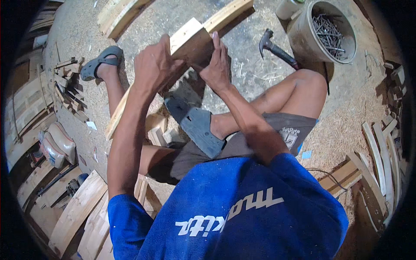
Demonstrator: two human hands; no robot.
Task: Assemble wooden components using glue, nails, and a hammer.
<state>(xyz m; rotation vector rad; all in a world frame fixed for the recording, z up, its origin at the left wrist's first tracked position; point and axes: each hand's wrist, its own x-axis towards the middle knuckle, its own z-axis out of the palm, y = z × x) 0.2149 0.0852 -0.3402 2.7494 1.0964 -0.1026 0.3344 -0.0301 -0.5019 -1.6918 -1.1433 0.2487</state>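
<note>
left hand [156, 63] and right hand [216, 69] grip an angular wooden block [190, 41] at twelve o'clock; at two, a round bucket [302, 37] of nails [330, 37] on sawdusty concrete [249, 47].

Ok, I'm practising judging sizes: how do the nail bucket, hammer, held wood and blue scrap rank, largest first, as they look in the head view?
1. Nail bucket and held wood, unranked: the wood looks nearer the camera and is partly hidden.
2. Hammer.
3. Blue scrap.

wooden block [186, 36]: pale yellow | shirt [238, 186]: blue, pale-lettered | clogs [197, 130]: blue-grey
</note>
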